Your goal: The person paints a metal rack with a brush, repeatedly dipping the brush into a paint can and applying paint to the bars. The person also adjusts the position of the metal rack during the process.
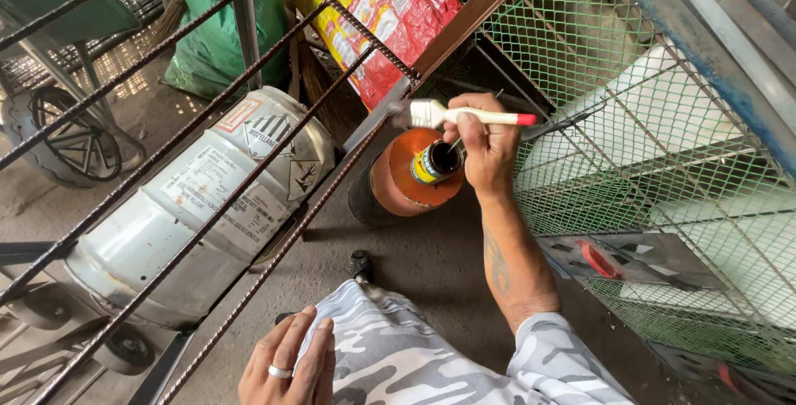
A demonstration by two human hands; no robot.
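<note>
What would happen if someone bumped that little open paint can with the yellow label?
The small open paint can would probably tip, since it sits raised on an orange round drum. Its lid is off, so paint would likely spill. It looks light; the right hand holding the white paintbrush is close by.

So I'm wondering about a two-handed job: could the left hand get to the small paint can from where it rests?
Probably yes. The left hand rests on the camouflage-clad knee, and open floor lies between it and the small paint can. The rebar grille stands to the left, not across that path.
</note>
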